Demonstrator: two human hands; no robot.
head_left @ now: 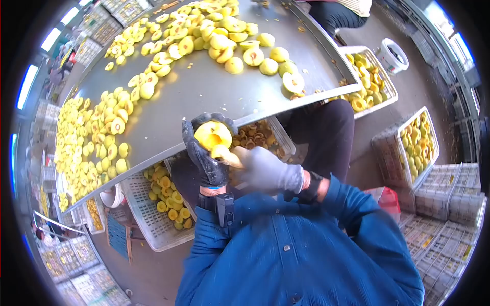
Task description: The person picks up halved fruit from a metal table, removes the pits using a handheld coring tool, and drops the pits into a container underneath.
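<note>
My left hand, in a dark glove, cups a yellow halved fruit with a hollow in its flesh, just off the near edge of the metal table. Beside it my right hand, in a grey glove and blurred by motion, has its fingers closed round a pale tool. The rounded end of that tool is against the lower side of the fruit. Many halved fruits lie cut side up or down over the table.
Below the table edge are a crate of brown scraps and a crate of fruit halves. More filled crates stand at the right, near a white bucket. Another person's leg shows beyond the table.
</note>
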